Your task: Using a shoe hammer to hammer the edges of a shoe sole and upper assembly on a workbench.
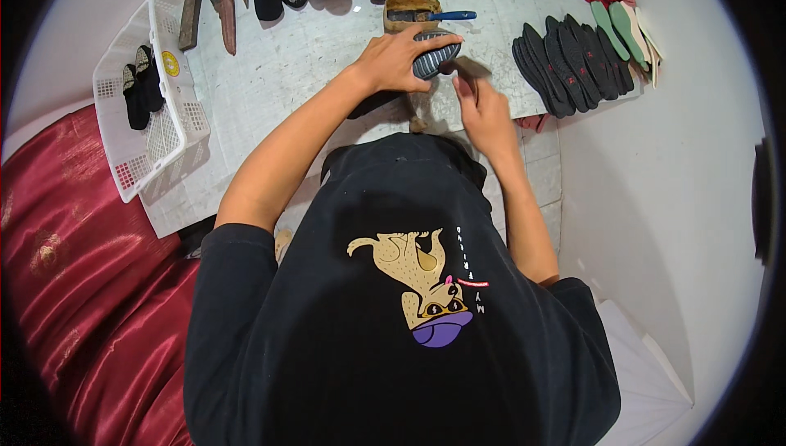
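While the left hand point(395, 60) clasps a dark sole point(436, 60), ridged, grey-striped, right hand point(487, 112), grip unclear

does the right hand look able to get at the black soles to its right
Probably yes: the black soles lie beyond the right hand, with nothing visible blocking the way.

Shoe sole point(436, 56) reads dark grey with pale stripes; brush handle point(453, 15) blue; basket point(169, 102) white; cloth point(90, 282) deep red; insoles point(563, 65) black, small red marks; shirt point(319, 307) black, tan-and-purple dog print
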`<state>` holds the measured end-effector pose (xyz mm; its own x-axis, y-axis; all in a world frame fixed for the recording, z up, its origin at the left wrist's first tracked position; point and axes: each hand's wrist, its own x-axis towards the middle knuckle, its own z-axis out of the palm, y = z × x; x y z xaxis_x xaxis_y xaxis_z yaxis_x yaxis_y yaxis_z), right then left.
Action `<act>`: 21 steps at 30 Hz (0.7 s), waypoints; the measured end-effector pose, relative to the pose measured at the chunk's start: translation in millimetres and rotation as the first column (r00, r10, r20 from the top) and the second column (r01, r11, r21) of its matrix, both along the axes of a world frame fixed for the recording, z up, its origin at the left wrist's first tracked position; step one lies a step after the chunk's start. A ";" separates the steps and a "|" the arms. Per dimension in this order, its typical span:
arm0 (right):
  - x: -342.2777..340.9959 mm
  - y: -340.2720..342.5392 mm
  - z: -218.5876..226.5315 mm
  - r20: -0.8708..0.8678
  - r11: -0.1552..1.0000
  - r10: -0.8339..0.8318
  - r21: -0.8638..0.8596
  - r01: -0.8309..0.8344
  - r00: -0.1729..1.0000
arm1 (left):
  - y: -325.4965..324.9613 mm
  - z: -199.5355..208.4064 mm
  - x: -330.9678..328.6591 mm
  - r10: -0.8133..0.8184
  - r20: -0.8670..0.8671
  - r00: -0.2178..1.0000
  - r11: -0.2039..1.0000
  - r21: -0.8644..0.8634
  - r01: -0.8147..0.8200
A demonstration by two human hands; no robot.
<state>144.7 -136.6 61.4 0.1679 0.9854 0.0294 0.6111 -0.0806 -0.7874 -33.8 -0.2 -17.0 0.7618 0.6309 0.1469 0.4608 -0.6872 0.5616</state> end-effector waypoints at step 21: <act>-22.2 -18.8 -5.4 -0.013 0.997 -0.038 -0.062 0.037 0.999 | -5.0 3.3 3.6 0.024 0.003 1.000 0.995 -0.098 -0.024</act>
<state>122.5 -155.4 56.1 0.2049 0.9782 -0.0343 0.5957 -0.1524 -0.7886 -30.2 -5.1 -13.7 0.7458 0.6605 0.0865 0.4739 -0.6174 0.6279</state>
